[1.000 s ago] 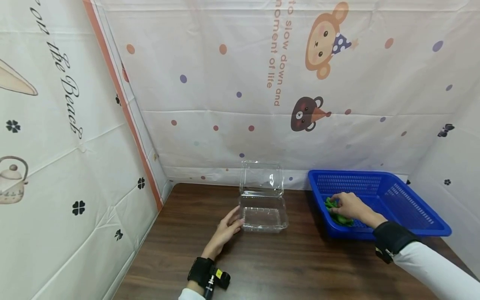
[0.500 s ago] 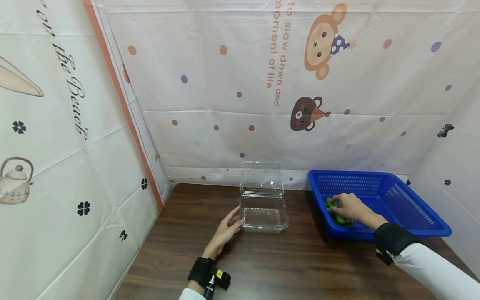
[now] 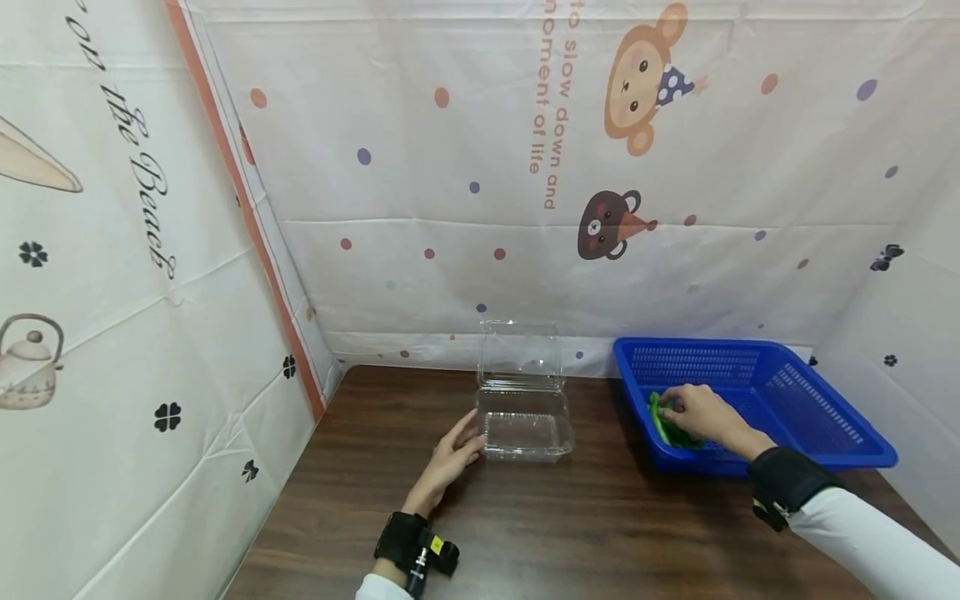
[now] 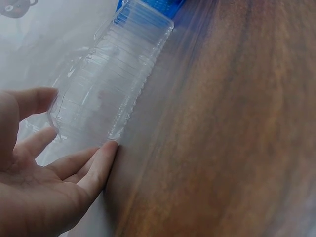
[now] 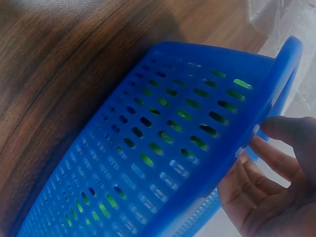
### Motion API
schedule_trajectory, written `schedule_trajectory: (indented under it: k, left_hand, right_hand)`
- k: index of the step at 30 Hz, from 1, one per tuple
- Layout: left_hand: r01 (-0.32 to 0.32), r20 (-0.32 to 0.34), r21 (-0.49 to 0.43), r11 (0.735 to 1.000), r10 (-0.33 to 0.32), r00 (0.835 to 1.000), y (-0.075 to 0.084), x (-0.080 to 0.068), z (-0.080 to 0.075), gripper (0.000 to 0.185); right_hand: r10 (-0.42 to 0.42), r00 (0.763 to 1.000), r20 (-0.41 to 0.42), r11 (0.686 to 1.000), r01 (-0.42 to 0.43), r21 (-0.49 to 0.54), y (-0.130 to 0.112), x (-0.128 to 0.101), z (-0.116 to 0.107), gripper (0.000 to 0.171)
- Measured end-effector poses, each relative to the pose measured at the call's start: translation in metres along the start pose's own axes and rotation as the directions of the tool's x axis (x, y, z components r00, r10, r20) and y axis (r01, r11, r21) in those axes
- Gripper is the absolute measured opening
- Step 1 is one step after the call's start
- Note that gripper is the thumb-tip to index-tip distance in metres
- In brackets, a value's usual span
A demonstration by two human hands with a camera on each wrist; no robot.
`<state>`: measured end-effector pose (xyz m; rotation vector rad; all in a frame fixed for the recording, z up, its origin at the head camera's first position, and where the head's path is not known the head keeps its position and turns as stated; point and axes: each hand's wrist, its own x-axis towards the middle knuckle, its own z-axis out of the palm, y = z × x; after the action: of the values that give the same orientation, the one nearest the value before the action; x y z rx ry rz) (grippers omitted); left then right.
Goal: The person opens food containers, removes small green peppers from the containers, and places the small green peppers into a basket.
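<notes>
A clear plastic clamshell container (image 3: 525, 433) stands on the table with its lid (image 3: 521, 354) raised behind it. My left hand (image 3: 450, 458) rests at its left side, fingers extended and thumb apart; in the left wrist view the fingertips (image 4: 109, 145) come right to the container's end. Inside the blue basket (image 3: 847, 446), several long green peppers (image 3: 660, 421) lie in the left end. Over them my right hand (image 3: 705, 412) reaches down, its curled fingers and thumb pinching at a green pepper. From the right wrist camera, the basket wall hides the fingertips, and green shows through its slots.
The brown wooden table (image 3: 525, 533) extends in front of the container and basket. A white printed sheet (image 3: 420, 283) hangs behind, and another covers the left side. The basket's raised rim (image 5: 232, 153) stands close beside the right hand.
The green peppers under my right hand have shifted, and one long bright piece now shows beside the thumb. My left hand and the container keep their places.
</notes>
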<state>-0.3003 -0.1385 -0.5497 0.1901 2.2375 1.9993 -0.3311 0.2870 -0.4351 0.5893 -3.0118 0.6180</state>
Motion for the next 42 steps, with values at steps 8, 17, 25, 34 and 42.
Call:
schedule_trajectory:
  k: [8,17,25,34,42]
  left_hand:
    - [0.023,-0.007,-0.012,1.000,-0.023,1.000,0.001,0.001,0.001,0.069]
    - [0.016,-0.008,-0.014,1.000,-0.016,1.000,0.002,0.002,0.001,0.069]
    - [0.021,-0.003,-0.011,1.000,-0.021,1.000,0.002,0.002,0.000,0.070]
    - [0.013,-0.003,-0.005,1.000,-0.013,1.000,0.002,0.001,0.001,0.072]
    - [0.008,-0.007,0.025,1.000,-0.008,1.000,-0.001,-0.003,0.004,0.074]
  right_hand:
    - [-0.004,1.000,-0.002,1.000,0.004,-0.019,0.005,0.002,-0.002,0.025]
    - [-0.040,0.999,-0.021,0.999,0.040,-0.031,0.007,0.003,-0.004,0.020]
    - [-0.066,0.991,-0.113,0.997,0.062,-0.039,0.007,0.002,-0.008,0.018]
    - [-0.125,0.929,-0.347,0.992,0.117,-0.044,0.000,0.001,-0.006,0.034]
    - [-0.177,0.923,-0.341,0.984,0.179,-0.027,-0.010,-0.001,0.003,0.051]
